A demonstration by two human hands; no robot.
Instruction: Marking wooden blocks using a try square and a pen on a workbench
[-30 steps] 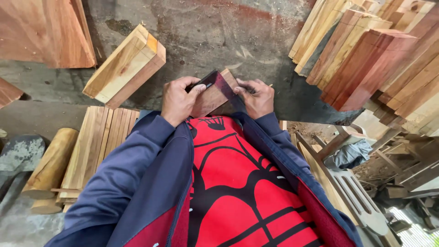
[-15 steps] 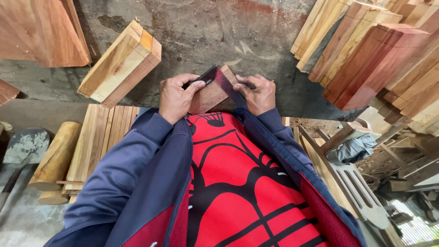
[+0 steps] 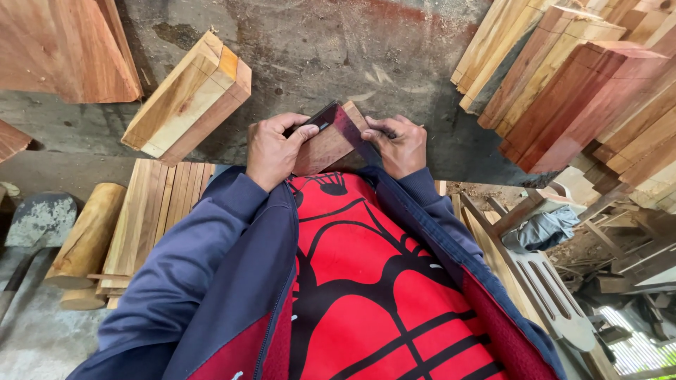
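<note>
A small reddish-brown wood block (image 3: 325,146) lies on the grey bench top (image 3: 338,56) close to my chest. A dark metal try square (image 3: 345,121) sits over its upper corner. My left hand (image 3: 273,149) presses the square's left arm and the block's left side. My right hand (image 3: 398,144) rests at the block's right edge, fingers curled on a thin pencil-like tool that is mostly hidden. My blue jacket sleeves and red shirt fill the lower frame.
Two pale wood blocks (image 3: 189,98) lie glued together at the left. A large reddish board (image 3: 63,46) sits at top left. Stacked long timbers (image 3: 584,77) lean at the right. Slats (image 3: 151,218), a round log (image 3: 88,236) and carved parts (image 3: 556,295) lie below.
The view has shifted slightly and come a little closer. Both hands stay on the block and square; the right hand has moved very little along the edge.
</note>
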